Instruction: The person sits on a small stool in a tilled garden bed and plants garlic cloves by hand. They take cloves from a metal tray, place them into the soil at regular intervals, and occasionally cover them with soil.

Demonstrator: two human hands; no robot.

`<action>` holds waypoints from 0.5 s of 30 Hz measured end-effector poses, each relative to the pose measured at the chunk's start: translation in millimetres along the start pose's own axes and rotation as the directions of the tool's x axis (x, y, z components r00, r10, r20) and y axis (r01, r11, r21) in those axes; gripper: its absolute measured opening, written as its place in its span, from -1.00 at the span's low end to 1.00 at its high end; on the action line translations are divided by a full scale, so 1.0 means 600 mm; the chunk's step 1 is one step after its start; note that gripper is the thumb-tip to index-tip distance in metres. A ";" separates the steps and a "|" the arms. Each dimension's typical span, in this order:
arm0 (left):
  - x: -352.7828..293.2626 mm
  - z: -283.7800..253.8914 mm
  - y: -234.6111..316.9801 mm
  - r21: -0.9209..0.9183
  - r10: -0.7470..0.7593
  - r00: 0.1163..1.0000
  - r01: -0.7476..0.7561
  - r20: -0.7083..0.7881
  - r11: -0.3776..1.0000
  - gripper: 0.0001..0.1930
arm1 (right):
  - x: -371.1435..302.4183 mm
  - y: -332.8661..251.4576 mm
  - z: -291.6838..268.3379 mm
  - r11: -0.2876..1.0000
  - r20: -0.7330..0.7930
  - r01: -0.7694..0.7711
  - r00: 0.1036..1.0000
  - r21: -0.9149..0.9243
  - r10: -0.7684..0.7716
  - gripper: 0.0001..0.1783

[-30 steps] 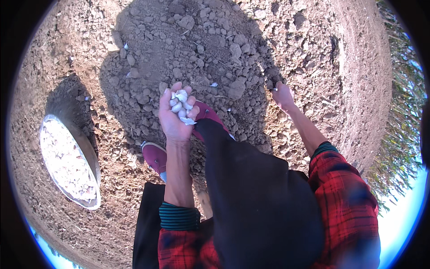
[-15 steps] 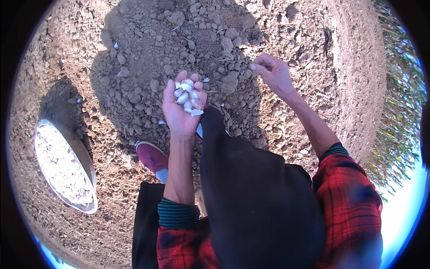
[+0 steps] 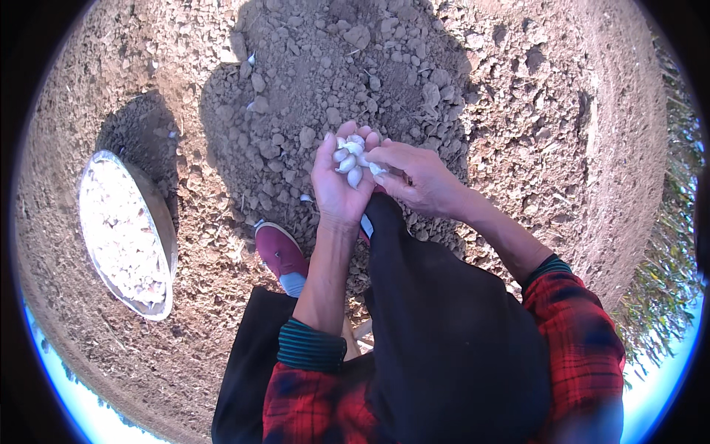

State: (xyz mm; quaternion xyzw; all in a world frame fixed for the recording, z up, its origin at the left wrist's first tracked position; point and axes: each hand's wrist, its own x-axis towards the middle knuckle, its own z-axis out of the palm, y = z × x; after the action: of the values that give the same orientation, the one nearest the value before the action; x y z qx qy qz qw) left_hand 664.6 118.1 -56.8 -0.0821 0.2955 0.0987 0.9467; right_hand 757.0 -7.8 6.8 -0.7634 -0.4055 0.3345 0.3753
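Several whitish garlic cloves [image 3: 354, 176] lie heaped in my left hand [image 3: 340, 198], palm up with its fingers curled around them. Over the right side of that heap, my right hand [image 3: 429, 181] has its thumb and forefinger pinched on a pale garlic clove [image 3: 378, 169], partly hidden by the fingertips. Both hands meet above the clumpy brown soil [image 3: 288, 126], in front of my body.
At the left a metal basin [image 3: 164, 222] full of garlic cloves [image 3: 122, 229] rests on the soil. A few stray cloves [image 3: 306, 197] lie on the ground. My maroon shoe [image 3: 279, 250] and dark trouser leg [image 3: 444, 318] are below the hands. Green plants [image 3: 662, 259] border the right side.
My right hand has come in from the right to the cloves in my left palm and pinched one. The whole view has shifted, with the basin appearing higher and farther right.
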 end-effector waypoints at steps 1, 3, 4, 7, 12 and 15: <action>-0.001 -0.003 0.002 0.015 -0.010 0.999 0.010 -0.034 1.000 -0.65 | -0.009 0.009 -0.011 1.000 -0.028 0.015 0.999 0.019 -0.014 -0.78; -0.004 -0.009 0.005 -0.050 -0.055 0.998 0.054 -0.018 0.997 -0.65 | -0.030 0.038 -0.041 0.908 -0.083 -0.235 0.957 0.346 0.279 -0.78; -0.005 -0.012 0.006 -0.071 -0.070 0.996 0.066 -0.060 0.995 -0.65 | -0.041 0.060 -0.058 0.811 -0.082 -0.277 0.926 0.515 0.368 -0.78; -0.007 -0.018 0.006 -0.013 -0.041 0.996 0.040 -0.084 0.999 -0.65 | -0.060 0.157 -0.113 0.685 -0.148 -0.374 0.804 0.625 0.575 -0.77; -0.010 -0.017 0.009 0.022 -0.017 0.994 0.019 -0.106 1.000 -0.66 | -0.071 0.313 -0.158 0.797 -0.395 -0.470 0.697 0.379 0.599 -0.67; -0.009 -0.013 0.011 0.033 -0.007 0.996 0.010 -0.091 0.999 -0.65 | -0.076 0.366 -0.158 0.813 -0.397 -0.564 0.720 0.145 0.569 -0.70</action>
State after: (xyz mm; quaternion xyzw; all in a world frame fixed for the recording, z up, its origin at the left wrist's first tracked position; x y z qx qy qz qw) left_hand 654.2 122.2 -60.8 -0.0717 0.3397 0.0859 0.9338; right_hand 894.5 -161.4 -122.5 -0.9017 -0.0593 0.2622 0.3387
